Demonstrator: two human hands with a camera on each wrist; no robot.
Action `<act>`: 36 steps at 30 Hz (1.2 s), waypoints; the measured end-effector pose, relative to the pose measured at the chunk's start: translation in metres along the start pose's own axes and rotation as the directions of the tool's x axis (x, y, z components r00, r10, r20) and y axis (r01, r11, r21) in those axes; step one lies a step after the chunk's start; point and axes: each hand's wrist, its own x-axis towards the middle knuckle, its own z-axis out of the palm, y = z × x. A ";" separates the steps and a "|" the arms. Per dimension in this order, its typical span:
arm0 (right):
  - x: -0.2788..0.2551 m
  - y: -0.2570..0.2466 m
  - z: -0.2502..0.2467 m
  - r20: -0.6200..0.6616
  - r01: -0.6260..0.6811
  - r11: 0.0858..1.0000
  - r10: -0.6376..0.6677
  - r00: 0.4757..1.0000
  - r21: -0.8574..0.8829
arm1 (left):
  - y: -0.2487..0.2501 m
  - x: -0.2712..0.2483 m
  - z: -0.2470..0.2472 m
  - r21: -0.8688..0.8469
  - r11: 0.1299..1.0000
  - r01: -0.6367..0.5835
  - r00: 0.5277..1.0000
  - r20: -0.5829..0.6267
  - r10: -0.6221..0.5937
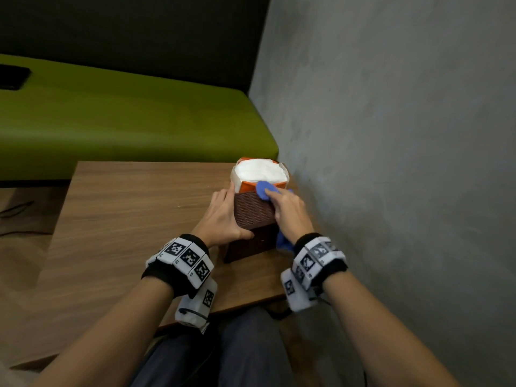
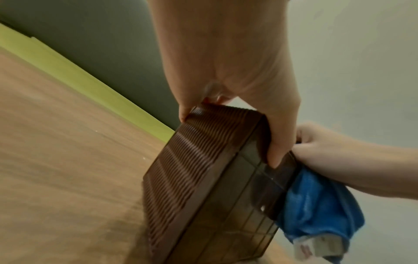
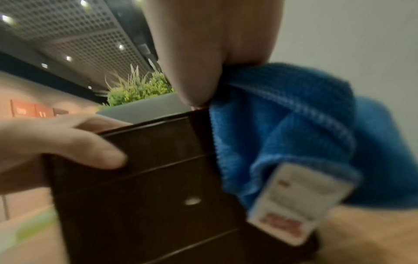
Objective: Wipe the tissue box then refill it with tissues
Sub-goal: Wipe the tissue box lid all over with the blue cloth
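While the left hand [image 1: 223, 216] steadies it, the tissue box [image 1: 252, 216] stands on the wooden counter [image 1: 125, 219] near its right edge, close to the grey wall [image 1: 391, 135]. Box is dark brown with ribbed panels, tipped up so a ribbed face looks upward and the smooth gridded face with a small hole points toward the person. Long axis: looks roughly vertical in the head view, but foreshortening makes it hard to confirm. Left grip: fingers lie along the left ribbed side, thumb hooked over the near smooth face, so the hand clamps the box corner. Right hand [image 1: 290, 213] is on the right side of the box, holding a blue cloth [image 1: 264, 191] against it; cloth bunches out past the fingers at the far top corner and again below the wrist, where a white label hangs. Right grip: thumb and fingers curled into the cloth, pinching it against the box. Just behind the box, touching or nearly so, sits an opened orange pack of white tissues [image 1: 259, 173]. Beyond the counter is a green bench seat [image 1: 111, 121] with a dark flat object [image 1: 12, 76] at its far left.
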 end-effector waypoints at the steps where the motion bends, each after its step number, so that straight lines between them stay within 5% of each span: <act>1: -0.006 -0.017 0.007 0.007 0.063 0.998 -0.063 0.998 0.006 | 0.000 0.001 -0.001 0.006 1.000 -0.001 1.000 0.011 0.001; 5: -0.043 -0.034 0.002 0.071 0.264 0.962 -0.268 0.961 0.070 | -0.007 0.000 -0.004 -0.002 1.000 -0.026 1.000 0.016 0.026; 10: -0.004 0.014 -0.013 -0.001 -0.037 0.999 0.037 0.999 0.002 | -0.003 0.003 0.000 0.036 0.999 -0.040 0.999 0.028 0.039; 14: -0.034 -0.047 0.011 0.039 0.199 0.973 -0.204 0.978 0.115 | -0.007 0.005 -0.002 0.003 0.999 -0.040 0.999 0.005 0.040; 16: -0.042 -0.034 0.004 0.071 0.248 0.961 -0.257 0.964 0.121 | -0.012 0.004 -0.003 0.004 0.998 -0.055 0.998 0.000 0.055; 21: -0.003 0.000 0.004 -0.054 -0.048 0.999 0.049 0.997 0.021 | -0.006 0.006 0.001 0.026 0.998 -0.061 0.998 0.009 0.061; 24: -0.022 -0.049 0.019 -0.035 0.159 0.986 -0.157 0.987 0.057 | -0.011 0.006 0.003 -0.015 0.996 -0.082 0.996 -0.029 0.082; 27: -0.044 -0.029 0.003 -0.008 0.303 0.951 -0.303 0.953 0.069 | -0.017 0.002 0.000 -0.024 0.994 -0.107 0.994 -0.035 0.106; 32: -0.032 0.026 -0.017 -0.160 -0.013 0.950 0.066 0.985 0.313 | -0.025 0.000 -0.017 -0.044 0.990 -0.137 0.984 0.111 0.141; 34: -0.034 0.021 -0.011 -0.219 -0.023 0.922 0.116 0.969 0.386 | -0.022 0.004 -0.030 0.161 0.976 -0.144 0.969 0.225 0.105; 36: -0.037 0.015 -0.004 -0.270 -0.025 0.913 0.146 0.952 0.407 | -0.008 0.013 -0.036 0.496 0.854 -0.159 0.948 0.318 -0.008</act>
